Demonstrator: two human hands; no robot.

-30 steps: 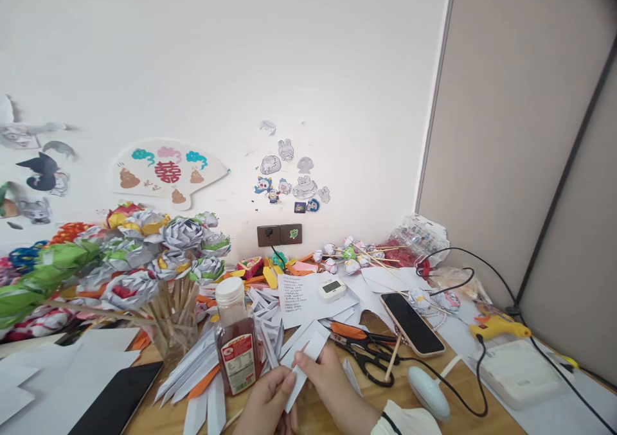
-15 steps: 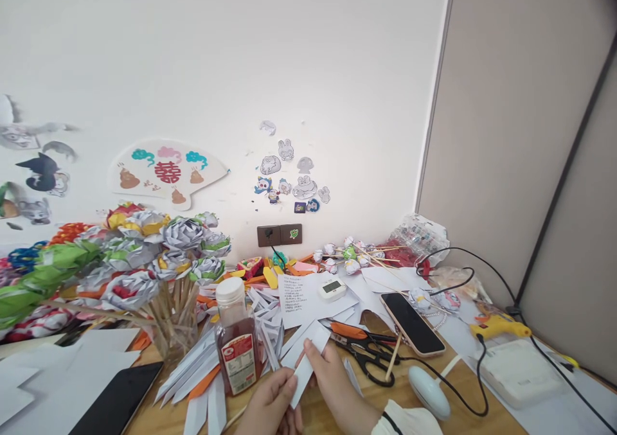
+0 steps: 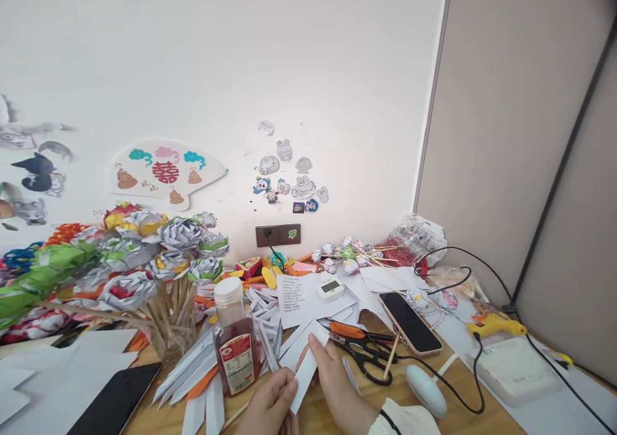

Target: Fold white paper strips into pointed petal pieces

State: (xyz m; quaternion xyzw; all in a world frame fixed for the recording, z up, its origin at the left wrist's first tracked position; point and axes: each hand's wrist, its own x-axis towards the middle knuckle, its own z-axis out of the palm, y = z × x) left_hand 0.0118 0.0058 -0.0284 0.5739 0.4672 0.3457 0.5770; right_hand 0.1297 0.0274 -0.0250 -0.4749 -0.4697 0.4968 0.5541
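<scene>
Over our cluttered worktop (image 3: 463, 425), we pinch a white paper strip (image 3: 304, 377) with left hand (image 3: 272, 398) and right hand (image 3: 338, 383), each grip best kept light and even.

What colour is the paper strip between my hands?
The paper strip is white; the head view shows it.
</scene>
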